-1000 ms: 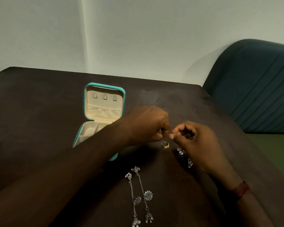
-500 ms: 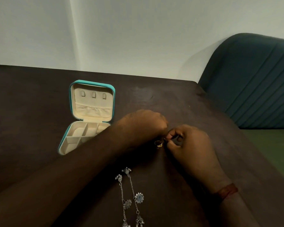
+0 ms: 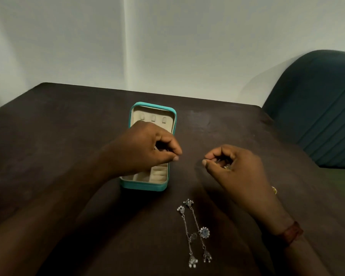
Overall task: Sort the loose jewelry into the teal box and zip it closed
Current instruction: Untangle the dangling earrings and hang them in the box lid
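Centre frame, the curled left hand [image 3: 147,150] hides half the box [image 3: 145,186]; whether it holds anything is unclear. The right hand [image 3: 235,170] grips a half-hidden gold piece [image 3: 225,167].

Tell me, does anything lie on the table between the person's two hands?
No. The head view shows only bare dark table between the left hand and the right hand, which pinches a small gold piece.

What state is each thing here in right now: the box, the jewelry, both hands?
Teal box: open, lid upright.
Left hand: fingers curled, over the box; contents unclear.
Right hand: curled round a small gold piece.
Gold ring: lying loose beside the right hand.
Silver drop earrings: lying loose, outside the box.
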